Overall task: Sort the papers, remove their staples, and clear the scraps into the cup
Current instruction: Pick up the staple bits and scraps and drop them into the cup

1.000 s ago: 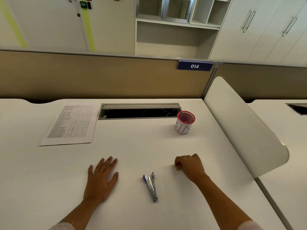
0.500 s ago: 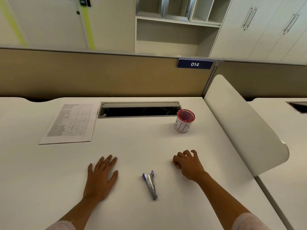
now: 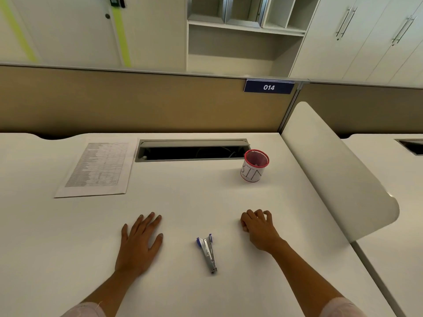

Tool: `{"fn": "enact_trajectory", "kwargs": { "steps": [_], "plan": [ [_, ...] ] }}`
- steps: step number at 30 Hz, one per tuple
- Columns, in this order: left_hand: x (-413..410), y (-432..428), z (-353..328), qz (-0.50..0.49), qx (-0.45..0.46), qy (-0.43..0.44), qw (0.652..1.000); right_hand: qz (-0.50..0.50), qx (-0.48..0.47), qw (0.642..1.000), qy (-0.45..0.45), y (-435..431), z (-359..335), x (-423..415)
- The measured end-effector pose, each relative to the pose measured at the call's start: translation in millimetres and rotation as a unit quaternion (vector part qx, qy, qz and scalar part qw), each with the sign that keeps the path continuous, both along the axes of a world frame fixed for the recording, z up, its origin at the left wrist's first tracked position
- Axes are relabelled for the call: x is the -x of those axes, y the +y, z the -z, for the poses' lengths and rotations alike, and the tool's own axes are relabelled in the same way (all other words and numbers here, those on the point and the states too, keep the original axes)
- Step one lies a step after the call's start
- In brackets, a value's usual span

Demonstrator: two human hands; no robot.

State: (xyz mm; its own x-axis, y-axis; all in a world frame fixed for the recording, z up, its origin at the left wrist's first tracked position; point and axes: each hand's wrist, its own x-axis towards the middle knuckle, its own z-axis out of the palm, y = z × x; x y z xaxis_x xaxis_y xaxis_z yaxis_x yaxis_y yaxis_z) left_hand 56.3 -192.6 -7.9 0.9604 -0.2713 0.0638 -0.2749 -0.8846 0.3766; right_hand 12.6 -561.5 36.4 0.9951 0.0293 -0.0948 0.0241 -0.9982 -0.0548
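Note:
A stack of printed papers [image 3: 97, 168] lies flat at the far left of the white desk [image 3: 194, 202]. A red mesh cup [image 3: 254, 165] with a white label reading BIN stands upright at the far right. A small silver and blue stapler tool [image 3: 207, 252] lies on the desk between my hands. My left hand [image 3: 140, 244] rests palm down with fingers spread, holding nothing. My right hand [image 3: 259, 228] rests on the desk with fingers loosely curled and apart, and nothing shows in it. No scraps are visible on the desk.
A long open cable slot [image 3: 192, 150] runs across the back of the desk. A tan partition [image 3: 137, 104] with a blue 014 sign [image 3: 269, 87] stands behind. A curved white divider panel [image 3: 338, 170] borders the desk on the right.
My right hand has uncurled from a closed fist to loosely spread fingers. The left hand, the stapler tool, the cup and the papers have stayed where they were.

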Motion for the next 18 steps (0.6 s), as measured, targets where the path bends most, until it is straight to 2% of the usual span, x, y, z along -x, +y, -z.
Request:
{"fn": "enact_trajectory", "kwargs": {
  "steps": [7, 18],
  "plan": [
    [-0.9, 0.5, 1.5, -0.001, -0.004, 0.001, 1.000, 0.006, -0.017, 1.000, -0.002, 0.7, 3.2, 4.0],
    [-1.7, 0.5, 2.6, 0.001, -0.012, -0.004, 1.000, -0.038, -0.025, 0.999, -0.021, 1.9, 4.6, 10.7]
  ]
}}
